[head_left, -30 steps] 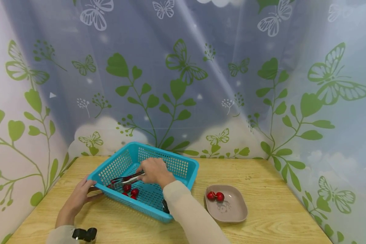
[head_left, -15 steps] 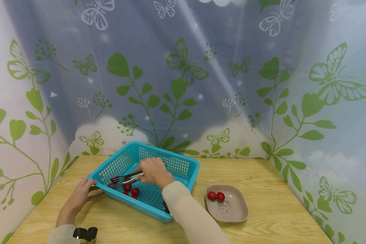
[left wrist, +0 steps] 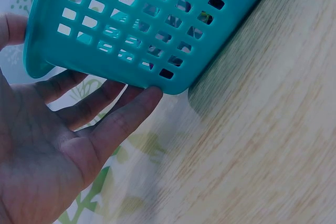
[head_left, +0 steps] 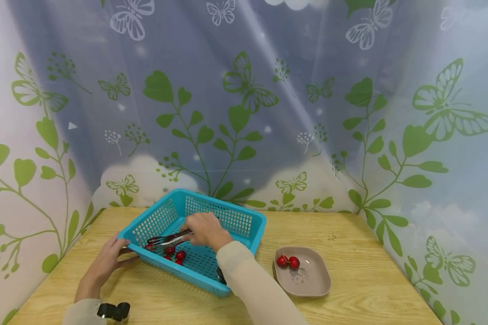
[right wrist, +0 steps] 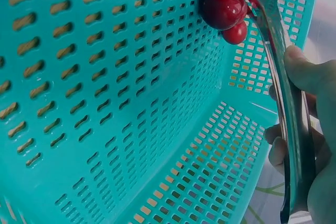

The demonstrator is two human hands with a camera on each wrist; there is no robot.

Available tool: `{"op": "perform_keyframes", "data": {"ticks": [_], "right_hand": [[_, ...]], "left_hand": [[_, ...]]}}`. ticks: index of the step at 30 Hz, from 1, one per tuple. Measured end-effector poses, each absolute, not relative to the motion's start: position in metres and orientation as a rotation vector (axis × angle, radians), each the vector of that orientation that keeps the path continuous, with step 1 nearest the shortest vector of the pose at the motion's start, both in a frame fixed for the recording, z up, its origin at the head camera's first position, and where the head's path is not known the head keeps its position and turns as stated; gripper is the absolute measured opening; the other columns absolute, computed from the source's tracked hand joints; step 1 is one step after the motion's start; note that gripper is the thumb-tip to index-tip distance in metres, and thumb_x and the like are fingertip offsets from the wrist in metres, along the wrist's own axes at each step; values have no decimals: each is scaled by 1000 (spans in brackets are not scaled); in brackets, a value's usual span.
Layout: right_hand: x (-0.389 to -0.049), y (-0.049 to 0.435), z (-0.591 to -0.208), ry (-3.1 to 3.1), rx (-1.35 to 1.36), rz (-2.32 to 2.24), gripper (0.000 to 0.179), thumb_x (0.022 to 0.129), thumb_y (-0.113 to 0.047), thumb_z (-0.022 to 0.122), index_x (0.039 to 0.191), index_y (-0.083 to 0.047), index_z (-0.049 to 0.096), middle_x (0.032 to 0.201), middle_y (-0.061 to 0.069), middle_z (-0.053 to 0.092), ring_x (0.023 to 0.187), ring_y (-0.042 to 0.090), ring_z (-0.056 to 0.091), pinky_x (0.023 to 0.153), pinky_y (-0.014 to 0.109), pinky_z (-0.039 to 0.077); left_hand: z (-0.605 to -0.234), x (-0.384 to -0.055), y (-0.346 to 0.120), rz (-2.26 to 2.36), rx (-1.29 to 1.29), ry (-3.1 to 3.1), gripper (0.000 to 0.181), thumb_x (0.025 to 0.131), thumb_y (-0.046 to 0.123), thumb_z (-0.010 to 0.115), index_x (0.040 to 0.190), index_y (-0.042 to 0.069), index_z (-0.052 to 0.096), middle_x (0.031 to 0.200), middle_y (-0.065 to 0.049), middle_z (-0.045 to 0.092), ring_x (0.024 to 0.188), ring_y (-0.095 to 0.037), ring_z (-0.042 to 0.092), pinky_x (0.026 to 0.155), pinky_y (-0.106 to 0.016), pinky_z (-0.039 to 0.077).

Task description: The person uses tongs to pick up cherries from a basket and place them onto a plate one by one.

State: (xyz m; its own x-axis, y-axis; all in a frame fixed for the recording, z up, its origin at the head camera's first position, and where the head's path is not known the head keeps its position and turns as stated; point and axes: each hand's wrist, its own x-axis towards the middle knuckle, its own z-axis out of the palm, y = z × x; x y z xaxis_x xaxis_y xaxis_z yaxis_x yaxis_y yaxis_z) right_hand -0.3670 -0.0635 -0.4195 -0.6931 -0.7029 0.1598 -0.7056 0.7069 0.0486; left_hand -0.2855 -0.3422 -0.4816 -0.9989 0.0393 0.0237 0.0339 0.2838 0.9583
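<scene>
A blue plastic basket (head_left: 180,271) with perforated walls stands on the table. My left hand (head_left: 100,265) grips its left corner, thumb on the rim and fingers against the outer wall, as the left wrist view also shows. Over the basket, my right hand (head_left: 206,231) holds a pair of metal tongs (right wrist: 286,98) by the handles. Their tips reach down to several red cherries (head_left: 180,255) gathered at the basket's left end. In the right wrist view the tong tips lie right beside the dark red cherries (right wrist: 223,11), and part of the cluster is cut off by the frame edge.
To the right of the basket sits a shallow pinkish-beige dish (head_left: 317,286) with two cherries (head_left: 294,262) joined by stems. A curtain (head_left: 244,135) printed with leaves and butterflies hangs behind the wooden table (head_left: 374,280).
The tips of the tongs shift slightly over the cherries. Both hands, the basket and the dish stay in nearly the same places.
</scene>
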Motion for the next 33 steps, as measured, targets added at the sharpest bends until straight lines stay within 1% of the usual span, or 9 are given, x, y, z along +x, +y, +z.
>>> {"op": "perform_keyframes", "data": {"ticks": [3,10,15,17,19,22,25,27,33], "right_hand": [[-366,-63,-418,-2747,1147,60,19,97,-44,68,112,-40,79,107,-19,77,72,-1,61,47,16,41],[-364,-61,-416,-2746,1121,109,19,98,-43,68,113,-40,79,105,-19,77,61,-1,52,43,18,33],[-364,-60,-416,-2743,1083,87,20,99,-41,68,116,-41,78,106,-18,78,56,1,52,40,20,29],[-365,-60,-416,-2730,1083,53,21,99,-40,68,117,-40,78,107,-17,78,58,2,55,40,20,31],[-365,-60,-417,-2708,1095,6,19,98,-40,69,115,-39,79,106,-17,78,64,2,59,42,20,36],[-366,-61,-417,-2671,1121,-73,18,98,-41,69,111,-38,80,104,-16,77,73,4,65,49,20,46],[-366,-61,-417,-2657,1139,-116,18,98,-42,68,112,-38,80,103,-15,76,78,4,66,54,21,51],[-366,-61,-417,-2657,1154,-118,18,99,-41,67,110,-38,80,101,-15,75,76,4,65,55,20,50],[-366,-61,-416,-2663,1169,-100,18,101,-40,63,106,-38,80,96,-15,74,69,3,56,52,19,41]], "left_hand": [[-481,-285,-342,1884,70,2513,57,110,24,31,158,-4,20,152,-35,35,104,-2,58,99,-49,63],[-480,-285,-340,1900,65,2511,56,109,22,31,157,-6,22,150,-36,35,103,-3,59,98,-49,64],[-480,-285,-340,1903,67,2508,56,109,22,31,157,-6,21,151,-35,35,104,-4,59,98,-48,64],[-480,-285,-340,1904,68,2508,56,109,22,31,157,-6,21,151,-35,35,103,-3,60,97,-47,64],[-480,-285,-340,1914,69,2504,56,109,22,30,157,-6,22,151,-35,35,103,-3,60,97,-47,65],[-480,-284,-340,1915,69,2504,55,109,22,30,157,-6,22,151,-35,35,103,-3,60,97,-46,65],[-481,-285,-340,1910,65,2505,55,109,22,30,157,-6,22,151,-35,35,103,-3,60,97,-47,64],[-480,-285,-340,1905,61,2501,56,110,23,30,157,-5,21,151,-35,35,103,-3,60,98,-47,64],[-479,-285,-340,1913,47,2477,57,110,23,29,158,-5,20,152,-35,33,104,-4,59,99,-48,63]]}}
